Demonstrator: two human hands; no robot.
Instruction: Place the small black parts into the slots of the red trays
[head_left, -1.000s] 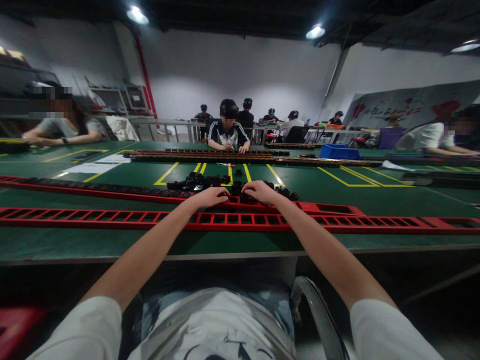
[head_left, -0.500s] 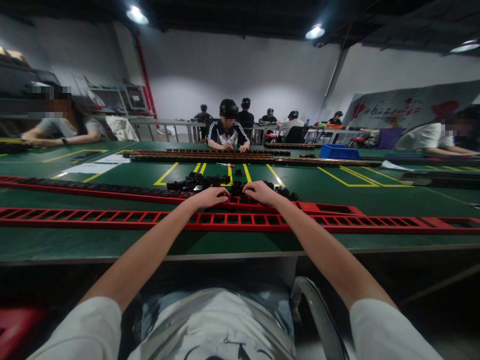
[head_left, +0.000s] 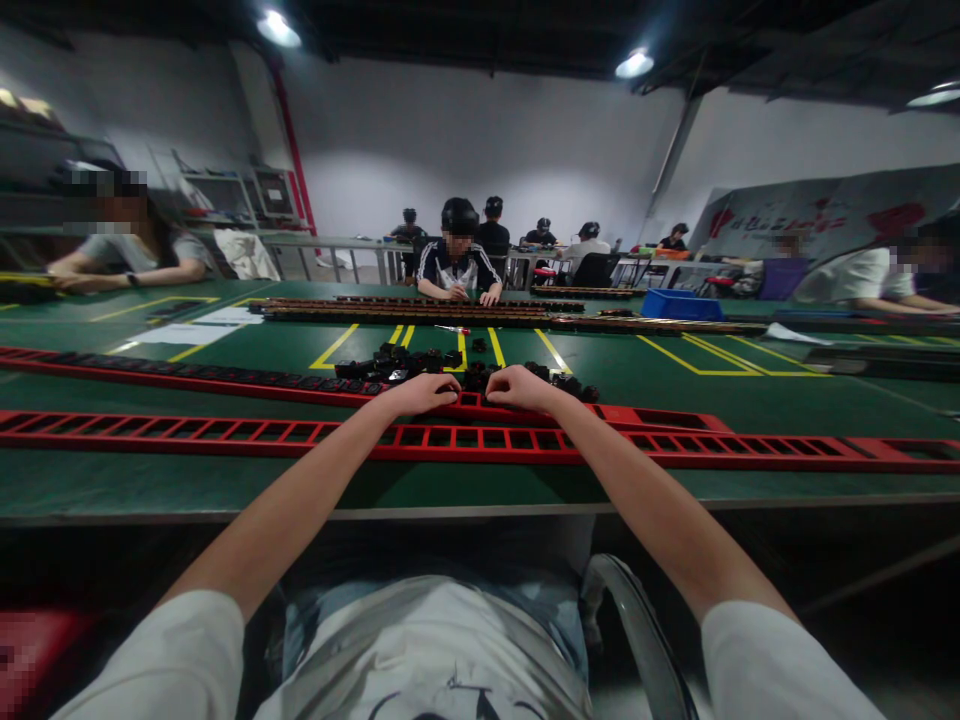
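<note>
My left hand [head_left: 426, 394] is closed at the far red slotted frame [head_left: 472, 401], fingertips pointing right. Facing it across a small gap, my right hand [head_left: 519, 388] has its fingers curled down at the same frame. What either hand pinches is too small and dark to make out. Just behind the fingers lies a loose heap of small black block-like parts [head_left: 405, 362]. Left of my hands, a row of black pieces [head_left: 195, 372] fills the slots of that far frame. A second red slotted frame [head_left: 465, 440], with see-through slots, runs parallel nearer to me, under my forearms.
Long dark strips [head_left: 420, 312] lie across the green table [head_left: 570, 485], before a person [head_left: 457, 260] working opposite. A blue bin [head_left: 681, 304] and white papers [head_left: 184, 334] stand or lie farther back. Other people sit at both sides.
My hands stay at nearly the same spot on the far frame, with only slight finger movement. The whole view has shifted a little.
</note>
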